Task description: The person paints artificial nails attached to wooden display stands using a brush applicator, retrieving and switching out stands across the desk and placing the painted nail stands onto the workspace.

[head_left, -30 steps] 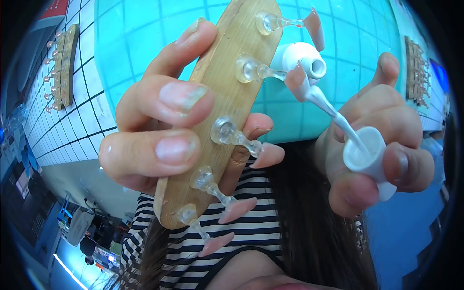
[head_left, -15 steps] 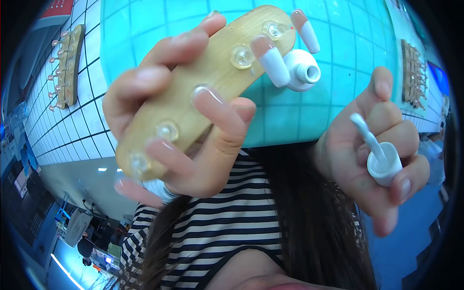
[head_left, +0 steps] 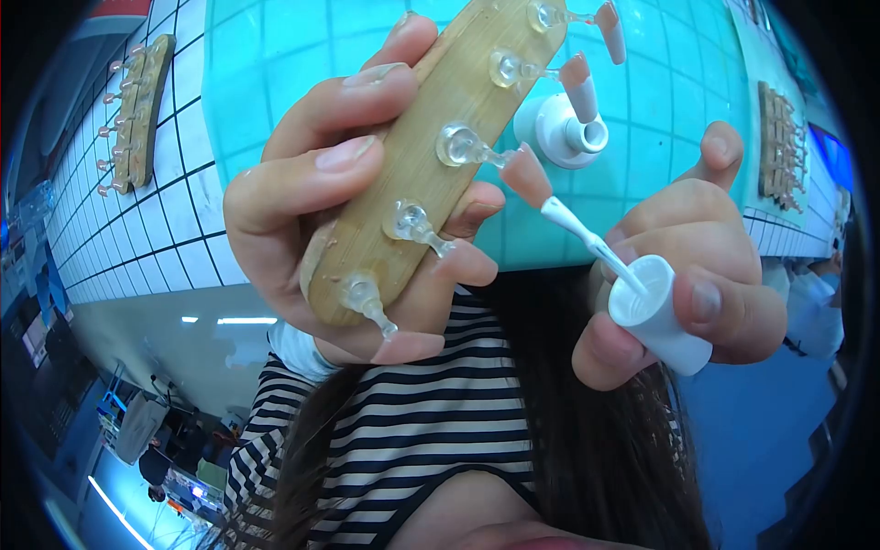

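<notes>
My left hand (head_left: 298, 192) is closed around a wooden nail display stand (head_left: 412, 179), held tilted. Clear pegs along it carry several false nail tips. The two farthest, including one nail tip (head_left: 577, 84), have white ends over pink. Nearer me, a pink nail tip (head_left: 408, 347) has no white on it. Between thumb and fingers, my right hand (head_left: 701, 234) grips the white cap (head_left: 674, 330) of a polish brush (head_left: 591, 240). White polish coats the bristles, which touch the free end of the middle nail tip (head_left: 526, 176). Behind stands the open white polish bottle (head_left: 557, 137).
A green translucent mat (head_left: 302, 55) covers part of the white tiled table (head_left: 188, 225). Another stand with nail tips (head_left: 137, 115) lies at the left, and a further nail stand (head_left: 781, 147) at the right. Long dark hair hangs below my hands.
My left hand has turned the stand so the nail tips point right, and shifted it slightly. My right hand has moved left, bringing the brush onto the middle nail tip.
</notes>
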The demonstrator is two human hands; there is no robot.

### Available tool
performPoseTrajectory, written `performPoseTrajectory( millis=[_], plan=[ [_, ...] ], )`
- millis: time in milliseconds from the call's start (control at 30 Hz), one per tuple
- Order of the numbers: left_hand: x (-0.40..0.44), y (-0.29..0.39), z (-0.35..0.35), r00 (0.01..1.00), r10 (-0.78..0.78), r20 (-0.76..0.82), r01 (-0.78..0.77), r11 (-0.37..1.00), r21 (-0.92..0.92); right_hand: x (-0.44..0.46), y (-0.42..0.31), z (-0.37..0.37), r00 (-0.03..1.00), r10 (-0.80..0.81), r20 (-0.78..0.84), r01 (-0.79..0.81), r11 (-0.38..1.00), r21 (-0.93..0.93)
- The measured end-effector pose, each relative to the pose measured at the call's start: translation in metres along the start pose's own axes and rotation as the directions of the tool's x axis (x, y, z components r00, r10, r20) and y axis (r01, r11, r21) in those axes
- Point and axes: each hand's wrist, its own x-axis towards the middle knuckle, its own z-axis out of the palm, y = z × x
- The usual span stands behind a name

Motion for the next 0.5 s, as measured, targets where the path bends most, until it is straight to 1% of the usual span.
performPoseTrajectory(
  millis=[33, 67, 133, 167, 200, 233, 267, 300, 333, 367, 400, 433, 467, 500],
  plan=[
    [0.000, 0.001, -0.002, 0.999, -0.017, 0.048, 0.018, 1.000, -0.015, 0.000, 0.001, 0.001, 1.000, -0.029, -0.002, 0.029, 0.999, 0.023],
    [0.001, 0.003, 0.000, 0.999, -0.019, 0.047, 0.020, 1.000, -0.014, 0.000, 0.001, 0.001, 1.000, -0.028, -0.001, 0.028, 0.999, 0.025],
    [0.002, 0.009, 0.003, 0.991, -0.132, -0.002, 0.131, 0.984, -0.119, 0.001, 0.001, 0.004, 0.999, -0.035, -0.013, 0.035, 0.999, -0.019],
    [0.001, 0.005, 0.003, 0.991, -0.135, -0.003, 0.134, 0.984, -0.118, 0.002, -0.001, 0.004, 0.999, -0.032, -0.012, 0.032, 0.999, -0.017],
    [0.000, -0.001, 0.003, 1.000, -0.004, 0.020, 0.005, 1.000, -0.011, 0.004, -0.006, 0.003, 0.999, 0.019, 0.026, -0.017, 0.997, -0.079],
    [-0.001, -0.005, 0.004, 0.991, 0.124, 0.057, -0.128, 0.988, 0.091, 0.005, -0.008, 0.002, 0.995, 0.072, 0.062, -0.063, 0.988, -0.142],
    [-0.003, -0.007, 0.012, 0.991, 0.122, 0.057, -0.127, 0.988, 0.091, 0.004, -0.007, 0.001, 0.995, 0.074, 0.062, -0.064, 0.988, -0.142],
    [-0.004, -0.009, 0.026, 0.983, 0.160, -0.093, -0.131, 0.957, 0.261, 0.003, -0.005, 0.000, 0.998, 0.037, 0.058, -0.032, 0.995, -0.093],
    [-0.004, -0.009, 0.033, 0.948, 0.219, -0.232, -0.105, 0.900, 0.422, 0.002, -0.002, 0.000, 0.999, 0.000, 0.051, 0.002, 0.999, -0.044],
    [0.000, 0.000, 0.017, 0.948, 0.219, -0.232, -0.105, 0.900, 0.423, 0.000, 0.001, 0.003, 0.999, 0.000, 0.052, 0.002, 0.999, -0.043],
    [0.006, 0.016, -0.013, 0.923, -0.325, -0.204, 0.210, 0.874, -0.439, -0.003, 0.004, 0.008, 0.998, -0.047, -0.048, 0.047, 0.999, 0.005],
    [0.010, 0.024, -0.028, 0.757, -0.612, 0.229, 0.368, 0.110, -0.923, -0.004, 0.006, 0.011, 0.985, -0.088, -0.150, 0.096, 0.994, 0.049],
    [0.008, 0.023, -0.024, 0.757, -0.612, 0.229, 0.368, 0.110, -0.923, -0.003, 0.006, 0.013, 0.985, -0.087, -0.150, 0.096, 0.994, 0.049],
    [0.006, 0.020, -0.014, 0.819, -0.571, 0.059, 0.358, 0.427, -0.830, -0.001, 0.007, 0.014, 0.986, -0.111, -0.126, 0.111, 0.994, -0.009]
  ],
)
